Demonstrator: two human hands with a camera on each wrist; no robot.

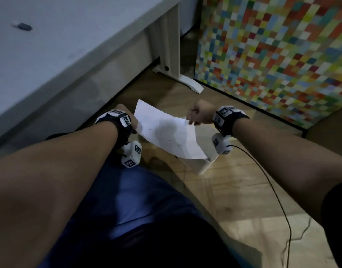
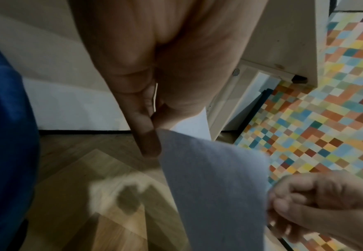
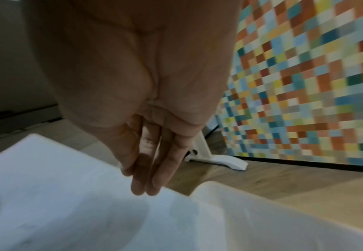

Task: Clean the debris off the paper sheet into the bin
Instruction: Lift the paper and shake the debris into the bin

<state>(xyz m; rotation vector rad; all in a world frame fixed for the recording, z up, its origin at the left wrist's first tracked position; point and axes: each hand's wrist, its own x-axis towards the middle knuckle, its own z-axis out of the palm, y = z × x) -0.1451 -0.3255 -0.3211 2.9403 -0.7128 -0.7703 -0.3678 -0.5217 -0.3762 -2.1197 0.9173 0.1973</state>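
Both hands, left hand and right hand, pinched the paper sheet over the bin; tilting sideways risked spilling debris onto the floor.

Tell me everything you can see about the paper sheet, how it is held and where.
The sheet is plain white paper, thin and bending, with a few tiny dark specks on top. It hangs in the air, slanted, its low corner over the white bin on the wooden floor. The left hand pinches one edge, the right hand the opposite edge. Nothing else visibly touches it.
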